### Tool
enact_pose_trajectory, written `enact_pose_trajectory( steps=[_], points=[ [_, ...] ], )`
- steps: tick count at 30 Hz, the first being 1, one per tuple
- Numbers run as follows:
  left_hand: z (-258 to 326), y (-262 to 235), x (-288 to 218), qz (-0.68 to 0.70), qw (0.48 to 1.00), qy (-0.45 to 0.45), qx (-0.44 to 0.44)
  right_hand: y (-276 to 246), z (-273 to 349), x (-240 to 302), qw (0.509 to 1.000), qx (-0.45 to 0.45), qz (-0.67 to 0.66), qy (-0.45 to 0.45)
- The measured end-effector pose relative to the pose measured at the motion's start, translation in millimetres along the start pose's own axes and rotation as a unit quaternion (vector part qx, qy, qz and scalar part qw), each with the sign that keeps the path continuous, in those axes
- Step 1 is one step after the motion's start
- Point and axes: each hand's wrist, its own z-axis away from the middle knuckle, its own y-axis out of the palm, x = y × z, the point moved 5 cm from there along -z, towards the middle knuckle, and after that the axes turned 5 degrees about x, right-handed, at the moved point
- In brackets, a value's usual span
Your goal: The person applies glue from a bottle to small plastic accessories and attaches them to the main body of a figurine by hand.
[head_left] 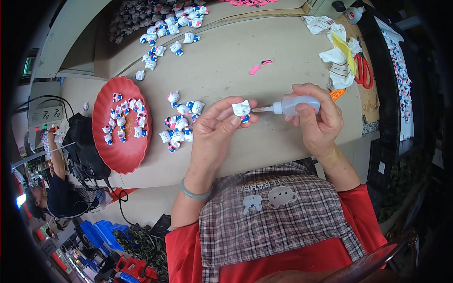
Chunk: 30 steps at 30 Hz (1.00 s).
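Observation:
Pinched in the fingers of my left hand (218,123) is a small white cat figurine (241,109) with a bit of blue below its head. My right hand (321,120) grips a translucent squeeze bottle (300,104) with a white cap. Its thin nozzle (262,109) points left, and the tip meets or nearly meets the figurine's edge; which of the two I cannot tell. Left of my left hand lies a loose group of similar figurines (180,123). Two small pink pieces (255,70) rest on the table beyond my hands.
A red scalloped dish (101,141) with several figurines stands on the left. More figurines (177,47) are heaped at the back left. At the right lie crumpled cloths (339,70) and red-handled scissors (363,70). Another person (61,188) sits at the far left.

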Motion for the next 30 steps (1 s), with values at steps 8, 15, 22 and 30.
enact_pose_trajectory(
  steps=[8,15,22,30],
  points=[
    [-0.3,-2.1,-3.1,-0.013,1.000,-0.003,-0.009,-2.6,-5.5,3.9,0.999,0.014,0.028,0.012],
    [0.2,-2.7,-4.7,-0.007,1.000,0.003,-0.004,-9.4,-11.0,-12.1,0.984,-0.017,-0.163,0.072],
    [7.8,-2.8,-5.5,-0.007,1.000,-0.008,-0.003,-5.5,-31.3,-40.5,0.968,0.009,-0.174,0.178],
    [14.8,0.8,-2.1,0.003,0.999,-0.022,0.028,23.5,-56.0,-50.0,0.968,0.143,0.197,0.067]
  ],
)
